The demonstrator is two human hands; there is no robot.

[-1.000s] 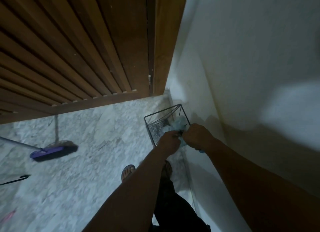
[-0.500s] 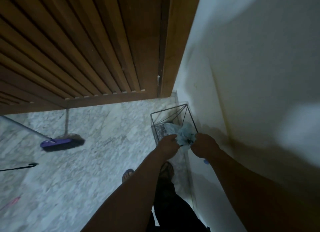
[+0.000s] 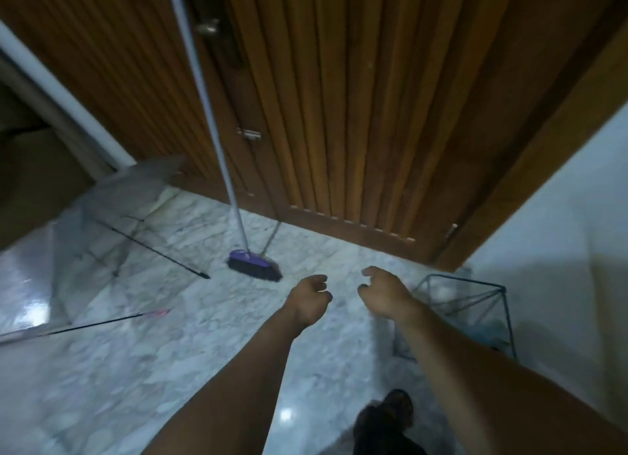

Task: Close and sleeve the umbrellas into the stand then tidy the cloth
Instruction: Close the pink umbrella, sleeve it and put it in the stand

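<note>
now our hands have let go of the pale blue cloth, which sits in the wire stand by the wall, and we've turned toward the clear umbrella lying open on the floor, well left of the stand beyond the broom. we judge closing it comes next. left hand and right hand hang loosely curled, holding nothing.

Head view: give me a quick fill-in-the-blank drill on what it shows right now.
1. Both hands, left hand and right hand, hold ____.
2. The broom leans against the wooden ____.
3. The clear umbrella lies on the floor, still ____.
4. The wire stand is on the person's ____ side.

Missing words: nothing; door; open; right
</note>
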